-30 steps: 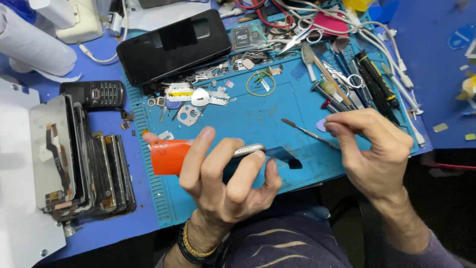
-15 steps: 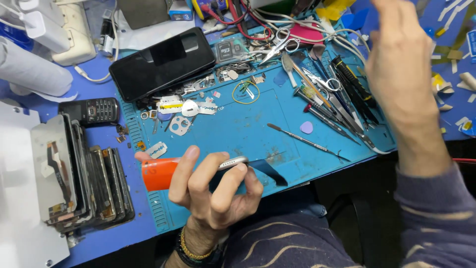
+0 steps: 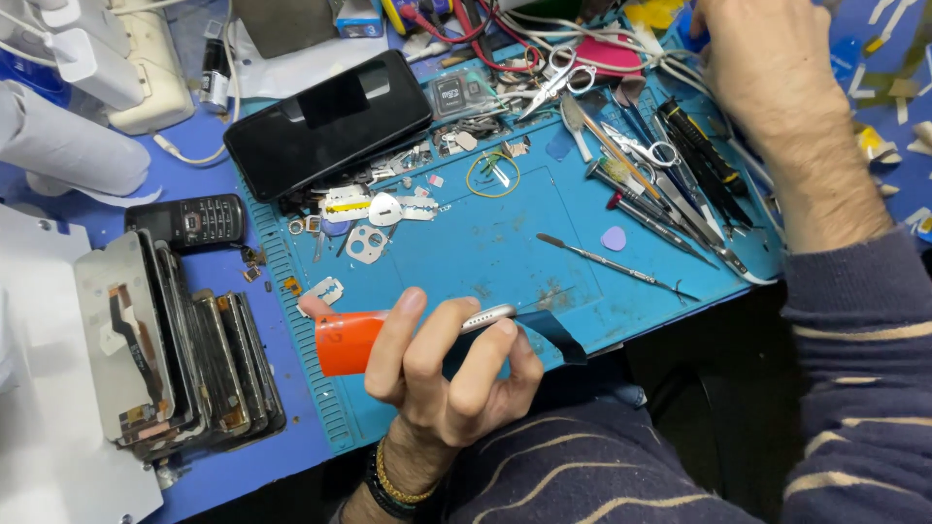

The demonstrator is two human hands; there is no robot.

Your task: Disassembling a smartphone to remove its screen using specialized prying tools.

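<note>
Left hand (image 3: 442,374), fingers curled round a slim, silver-edged phone (image 3: 485,320) with an orange tab, low over the ribbed blue mat (image 3: 505,247). Right hand (image 3: 767,68) among thin metal tools (image 3: 660,184) up top; fingers out of sight, cannot tell.

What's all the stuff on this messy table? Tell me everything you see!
Work mat: one, teal, middle of the table.
Smartphone: one, black, face up at the mat's top left.
Keypad phone: one, black, left of the mat.
Phone screens: a stack, dark, far left.
Scissors: one, silver, top of the mat.
Hand tools: many, mixed colours, right side of the mat.
Spudger: one, metal, mid mat.
Orange tab: one, front edge, on the held phone.
Silver phone: one, in the left hand.
Left hand: grips the silver phone.
Right hand: top right, over the tools.
</note>
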